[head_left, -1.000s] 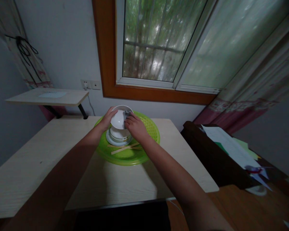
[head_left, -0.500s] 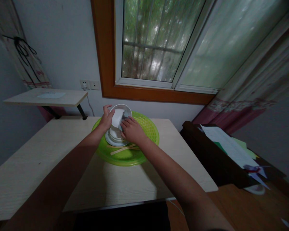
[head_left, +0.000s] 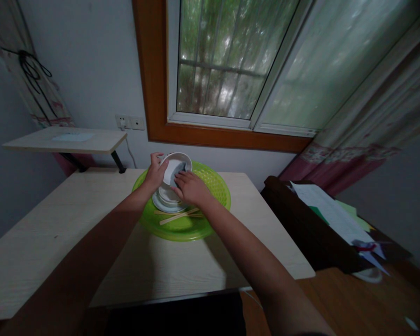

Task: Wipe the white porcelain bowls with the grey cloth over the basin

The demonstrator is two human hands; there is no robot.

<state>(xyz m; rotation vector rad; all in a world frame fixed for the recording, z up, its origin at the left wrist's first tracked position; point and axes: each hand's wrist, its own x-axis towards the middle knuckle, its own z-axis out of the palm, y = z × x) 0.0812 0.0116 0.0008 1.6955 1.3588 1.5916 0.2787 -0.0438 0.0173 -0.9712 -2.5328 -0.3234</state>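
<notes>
A white bowl (head_left: 182,157) is tilted toward me, gripped at its left rim by my left hand (head_left: 156,173). My right hand (head_left: 193,187) presses a grey cloth (head_left: 177,173) against the inside of the bowl, its fingers partly hiding the cloth. Below the held bowl, more white bowls (head_left: 167,195) sit stacked on plates (head_left: 161,205). Several wooden chopsticks (head_left: 175,218) lie crossed in front of the stack. All of these rest on or above a round green tray (head_left: 185,233) with a perforated-looking surface.
The tray stands on a pale wooden table (head_left: 182,268). A small raised shelf (head_left: 38,140) with a paper on it is at the left. Behind is a window (head_left: 224,70) with a wooden frame. A dark cabinet (head_left: 301,228) bearing papers (head_left: 329,210) stands at the right.
My right hand has moved slightly left and down across the bowl's inside, shifting the cloth with it. The left hand keeps its hold, its fingers now more raised behind the rim.
</notes>
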